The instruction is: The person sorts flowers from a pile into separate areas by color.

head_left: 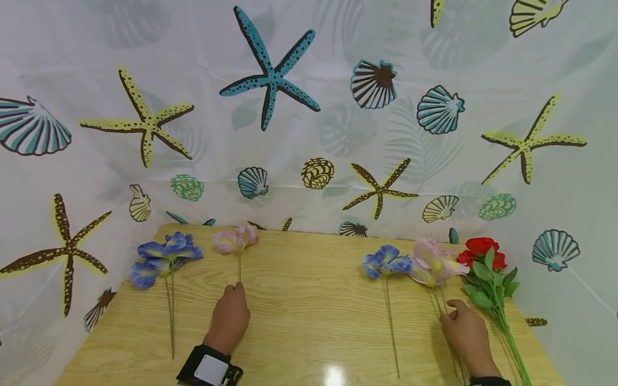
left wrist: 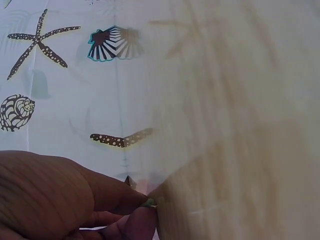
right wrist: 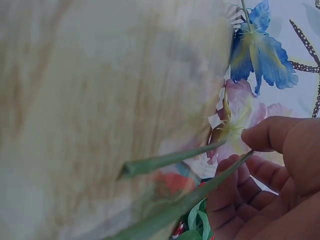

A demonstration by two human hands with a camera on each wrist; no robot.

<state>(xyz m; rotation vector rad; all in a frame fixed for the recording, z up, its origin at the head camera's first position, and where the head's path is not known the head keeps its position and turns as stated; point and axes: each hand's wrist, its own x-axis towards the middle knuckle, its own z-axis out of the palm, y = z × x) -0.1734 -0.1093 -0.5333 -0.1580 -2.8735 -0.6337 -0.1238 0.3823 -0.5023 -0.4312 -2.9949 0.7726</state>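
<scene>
My left hand (head_left: 229,316) pinches the thin stem of a pink flower (head_left: 236,239) between thumb and finger, low over the wooden table (head_left: 309,300). In the left wrist view, a green bit of stem (left wrist: 149,202) shows between those fingertips. On the right, two pink flowers (head_left: 432,262) lie with stems pointing toward me. My right hand (head_left: 465,332) is at these stems. In the right wrist view, one green stem (right wrist: 187,200) runs between its thumb and curled fingers; another stem (right wrist: 170,160) passes just outside them.
Blue flowers (head_left: 166,252) lie left of my left hand. A single blue flower (head_left: 388,262) is left of the pink pair, and red roses (head_left: 483,252) with green leaves lie to their right. A shell-and-starfish patterned cloth (head_left: 309,134) hangs behind the table's far edge.
</scene>
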